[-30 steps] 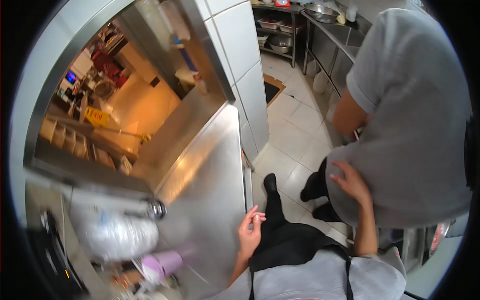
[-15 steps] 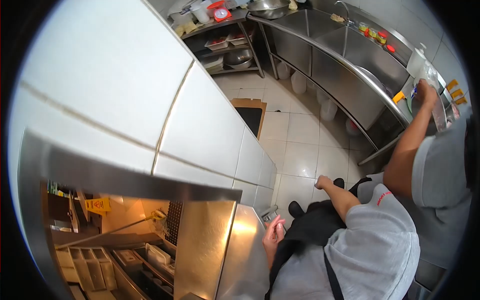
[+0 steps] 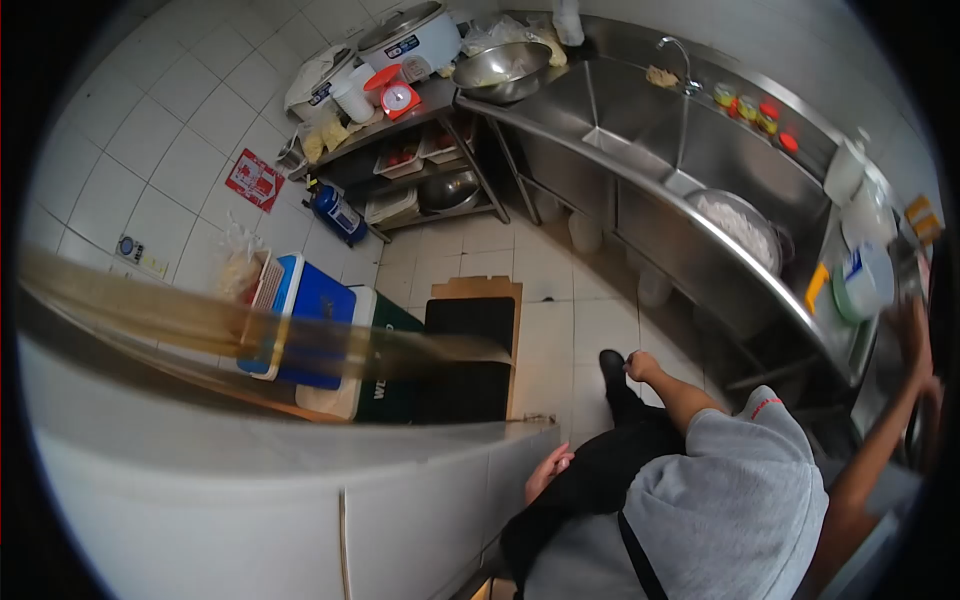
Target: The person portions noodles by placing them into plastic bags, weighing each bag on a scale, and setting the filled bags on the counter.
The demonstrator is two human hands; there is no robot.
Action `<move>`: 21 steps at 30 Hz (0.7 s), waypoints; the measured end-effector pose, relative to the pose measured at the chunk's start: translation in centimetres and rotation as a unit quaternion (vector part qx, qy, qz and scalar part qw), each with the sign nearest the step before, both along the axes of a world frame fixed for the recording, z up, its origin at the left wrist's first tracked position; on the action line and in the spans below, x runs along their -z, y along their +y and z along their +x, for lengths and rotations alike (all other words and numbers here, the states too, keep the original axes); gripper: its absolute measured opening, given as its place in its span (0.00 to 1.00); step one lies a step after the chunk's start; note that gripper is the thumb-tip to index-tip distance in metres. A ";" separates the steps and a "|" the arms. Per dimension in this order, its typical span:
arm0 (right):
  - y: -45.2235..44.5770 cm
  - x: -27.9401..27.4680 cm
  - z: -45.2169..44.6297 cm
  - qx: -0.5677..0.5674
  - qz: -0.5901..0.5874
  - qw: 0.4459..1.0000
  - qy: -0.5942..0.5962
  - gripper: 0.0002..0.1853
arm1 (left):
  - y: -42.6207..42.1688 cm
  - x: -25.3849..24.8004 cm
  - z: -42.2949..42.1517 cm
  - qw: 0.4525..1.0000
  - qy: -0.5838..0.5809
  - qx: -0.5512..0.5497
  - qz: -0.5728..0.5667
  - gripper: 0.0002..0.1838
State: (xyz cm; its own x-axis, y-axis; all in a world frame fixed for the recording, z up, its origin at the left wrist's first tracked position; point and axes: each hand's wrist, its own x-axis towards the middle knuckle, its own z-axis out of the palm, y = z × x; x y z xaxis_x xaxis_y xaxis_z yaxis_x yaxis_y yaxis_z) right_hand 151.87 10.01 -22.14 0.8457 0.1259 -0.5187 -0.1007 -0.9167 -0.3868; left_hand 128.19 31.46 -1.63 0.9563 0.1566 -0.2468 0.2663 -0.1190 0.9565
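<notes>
My left hand (image 3: 549, 473) hangs low beside the black apron and the corner of the tiled half wall. Its fingers are loosely stretched, with nothing visible in them. My right hand (image 3: 642, 366) is held forward over the floor tiles, near my black shoe (image 3: 612, 372). Its fingers are curled into a fist, and the inside is hidden. Neither hand visibly touches any object. At the far right, a co-worker's hand and arm (image 3: 912, 350) reach beside a clear container (image 3: 868, 280) at the counter's end.
A steel sink (image 3: 640, 150) runs along the right; a colander (image 3: 740, 230) holding something white sits in it. A black mat (image 3: 465, 345) lies on the floor. Blue cooler (image 3: 318, 325) and fire extinguisher (image 3: 338, 213) stand left. The half wall (image 3: 420, 510) borders my left side.
My view has swung left and moved past the wall opening, revealing the coolers, mat and sink inside. My right hand stays fisted. The co-worker's arm has shifted lower at the right.
</notes>
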 end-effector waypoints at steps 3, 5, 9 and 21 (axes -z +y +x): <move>0.3 0.4 9.7 -0.114 -0.003 0.993 0.031 0.17 | -0.3 -1.0 9.4 0.999 -0.002 -0.022 0.029 0.17; 1.2 0.1 15.7 -0.167 -0.016 0.984 0.052 0.18 | -0.4 -4.0 15.2 0.996 0.024 -0.046 0.072 0.17; 3.9 -5.7 24.3 -0.196 0.110 0.964 0.143 0.22 | 2.1 -4.3 23.5 0.993 -0.003 -0.083 0.081 0.15; 14.5 -27.5 47.7 -0.123 0.489 0.860 0.075 0.17 | 14.8 -3.0 46.5 0.980 -0.079 -0.047 0.176 0.13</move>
